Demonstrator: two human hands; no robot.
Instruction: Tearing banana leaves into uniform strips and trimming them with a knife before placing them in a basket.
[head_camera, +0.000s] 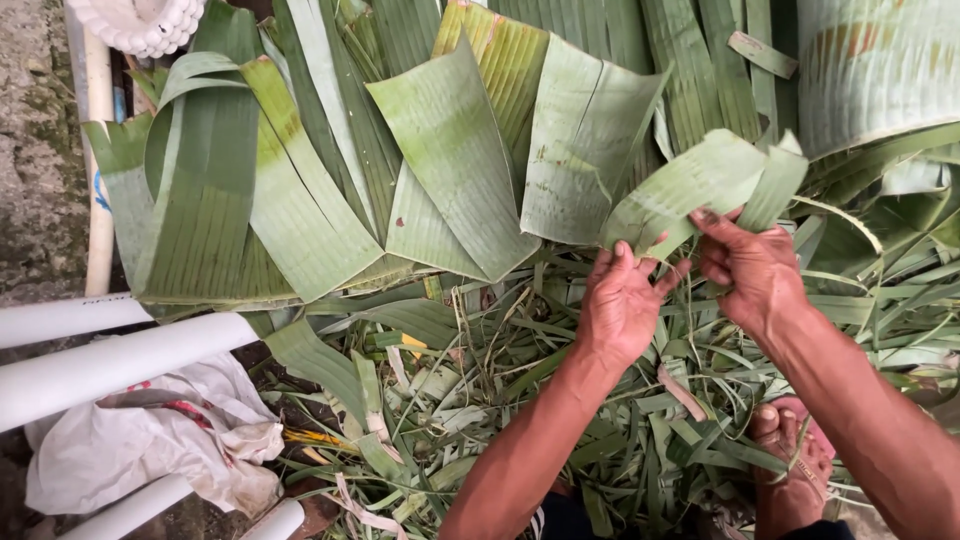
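Note:
Both of my hands hold one pale green piece of banana leaf (700, 185) at the right of the middle. My left hand (622, 300) grips its lower left edge with the fingers curled up over it. My right hand (752, 268) pinches the leaf's lower right part between thumb and fingers. The leaf is folded and lifted above a heap of narrow leaf trimmings (520, 400). My bare foot (790, 460) rests on the trimmings below my right hand.
Several cut banana leaf sheets (450, 160) lie fanned out across the top. A rolled leaf bundle (875, 70) stands at the top right. White pipes (110, 365) and a crumpled white bag (130, 440) are at the lower left. A white woven object (140, 22) sits top left.

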